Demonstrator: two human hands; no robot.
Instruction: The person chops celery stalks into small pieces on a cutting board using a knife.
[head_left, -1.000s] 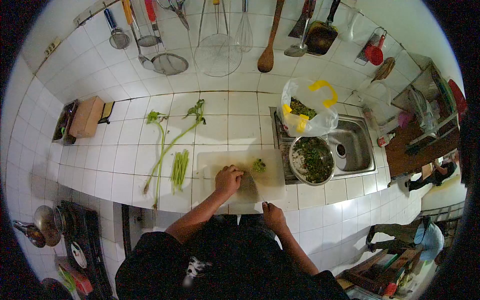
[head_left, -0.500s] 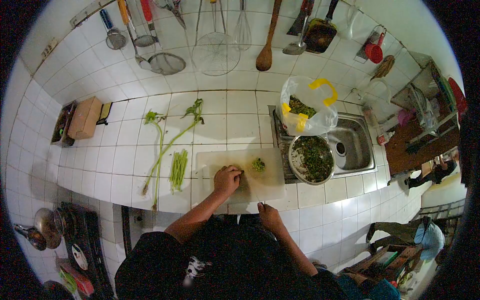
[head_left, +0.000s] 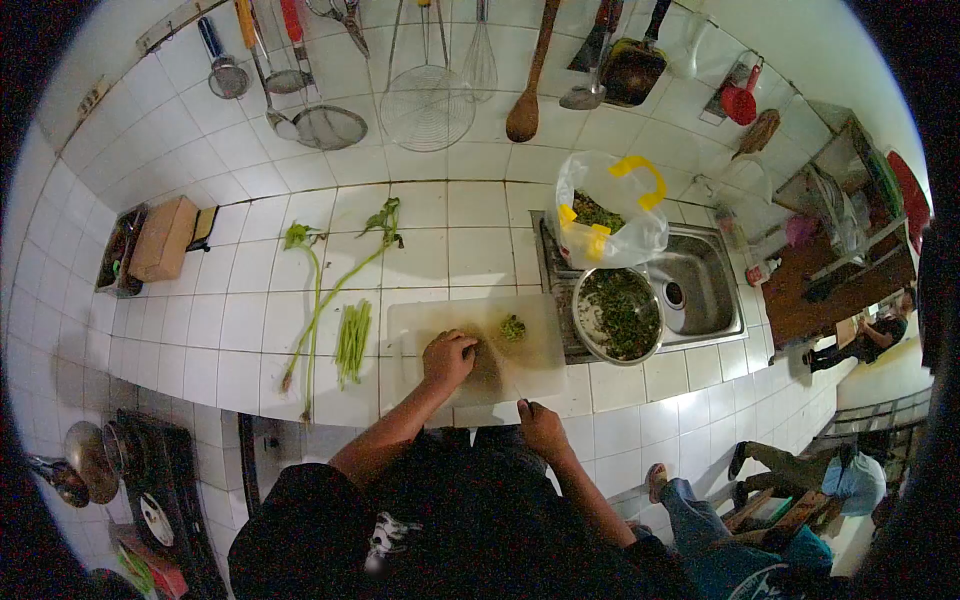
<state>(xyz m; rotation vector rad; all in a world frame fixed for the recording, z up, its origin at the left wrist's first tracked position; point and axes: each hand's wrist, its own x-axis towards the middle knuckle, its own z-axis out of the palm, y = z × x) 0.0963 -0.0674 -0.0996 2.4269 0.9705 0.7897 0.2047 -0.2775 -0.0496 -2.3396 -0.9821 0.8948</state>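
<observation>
My left hand rests on the left half of a pale cutting board, fingers curled and pressed together. What lies under those fingertips is too hidden to make out. At the board's front edge, my right hand is wrapped around the dark handle of a knife, whose thin blade points up over the board and is hard to see. A small heap of chopped green stalks lies right of the blade. Left of the board is a bundle of cut green stalks, beside long leafy stalks with roots.
A metal bowl of chopped greens and a plastic bag with yellow handles stand by the sink. Utensils such as a wooden spoon hang on the wall. A stove is lower left. Other people are at right.
The view has shifted slightly, and both hands stay almost where they were. Another person's leg and foot have come into sight at the lower right.
</observation>
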